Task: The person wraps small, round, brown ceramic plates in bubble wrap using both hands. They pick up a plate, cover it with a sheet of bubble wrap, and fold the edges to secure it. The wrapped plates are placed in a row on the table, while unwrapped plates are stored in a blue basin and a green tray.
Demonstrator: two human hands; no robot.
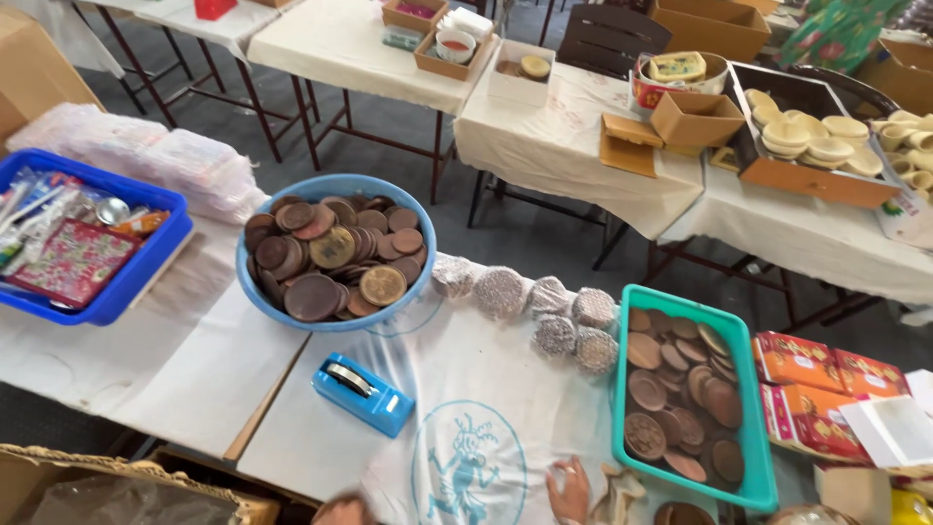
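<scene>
I note my right hand point(569, 489), grip hidden, nearest the teal tray point(622, 389) of brown discs point(680, 408), lying just up-right.

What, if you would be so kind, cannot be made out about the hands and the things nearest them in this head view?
- Left hand: only a blurred tip shows, cut off by the bottom edge; its grip cannot be told.
- Right hand: mostly cut off by the bottom edge; its fingers rest on the white cloth.
- Pale pieces beside it: cropped, too small to tell.
- Brown disc: cut by the edge.
</scene>
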